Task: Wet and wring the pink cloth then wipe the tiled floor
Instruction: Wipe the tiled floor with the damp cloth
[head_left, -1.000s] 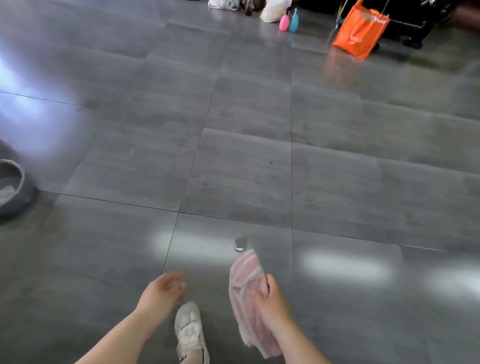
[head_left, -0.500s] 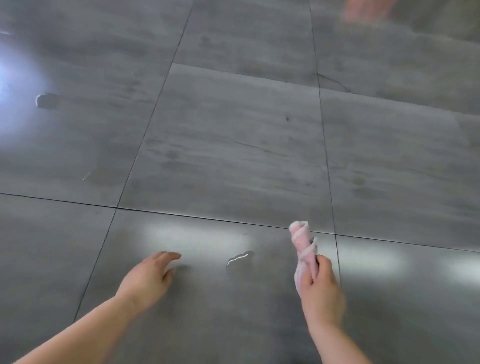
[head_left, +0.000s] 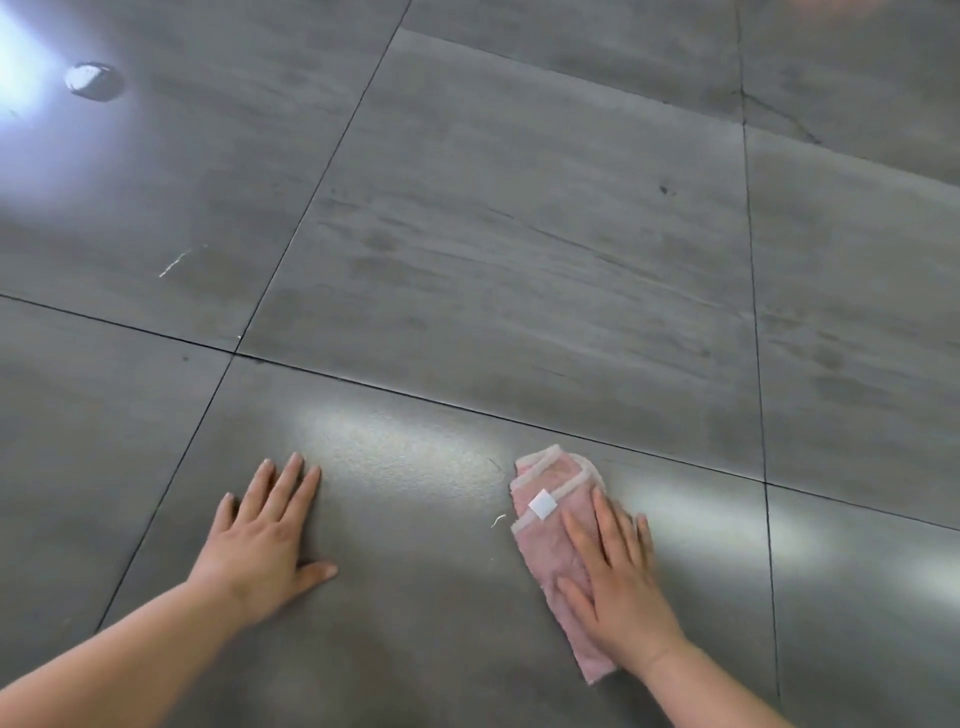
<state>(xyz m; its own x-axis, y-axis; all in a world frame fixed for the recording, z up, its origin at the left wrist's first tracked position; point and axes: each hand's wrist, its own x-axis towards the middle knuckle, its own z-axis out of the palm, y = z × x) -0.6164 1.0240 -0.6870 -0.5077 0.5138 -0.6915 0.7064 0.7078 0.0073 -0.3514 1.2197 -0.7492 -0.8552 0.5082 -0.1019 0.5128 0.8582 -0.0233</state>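
The folded pink cloth, with a pale hem and a small white tag, lies flat on the grey tiled floor at the lower right. My right hand presses down on the cloth's near half with its fingers spread, palm on the fabric. My left hand rests flat on the bare tile to the left, fingers apart, holding nothing. About a hand's width of tile separates the two hands.
A small shiny puddle or drop sits on the tile at the far left, beside a bright glare. Dark grout lines cross the floor; one tile at the upper right shows a crack.
Both hands have come down onto the floor. The cloth, held upright in my right hand before, now lies flat under it. The view has dropped closer to the tiles.
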